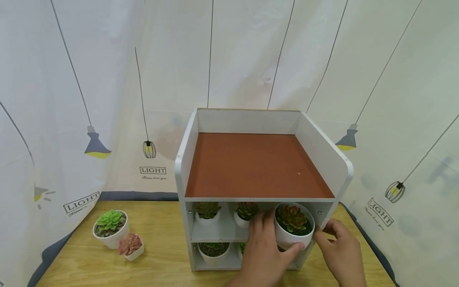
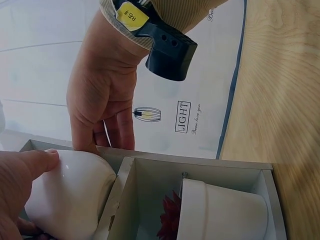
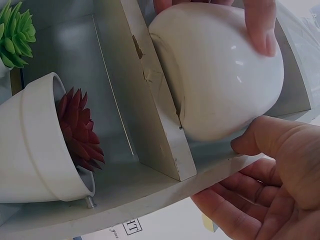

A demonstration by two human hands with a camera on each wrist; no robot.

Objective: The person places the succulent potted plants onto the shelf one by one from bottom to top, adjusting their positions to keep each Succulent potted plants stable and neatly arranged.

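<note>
A white round pot with a red-green succulent (image 1: 292,240) sits at the right end of the upper compartment of a small white shelf (image 1: 259,167). My left hand (image 1: 261,251) grips this pot, thumb on its near side and fingers round its left; in the left wrist view the thumb lies on the smooth pot wall. Beside the pot, my right hand (image 1: 340,251) pinches the front edge of the shelf's right side panel (image 3: 220,172), its thumb inside by the pot and its fingers outside. The lower compartment holds a white pot with a dark red succulent (image 3: 80,132).
Two more potted succulents stand in the upper compartment, one at left (image 1: 208,211) and one mid-shelf (image 1: 245,213). Below is another white pot (image 1: 214,255). On the wooden table at left are a green succulent pot (image 1: 112,233) and a small pink one (image 1: 130,245). A printed curtain hangs behind.
</note>
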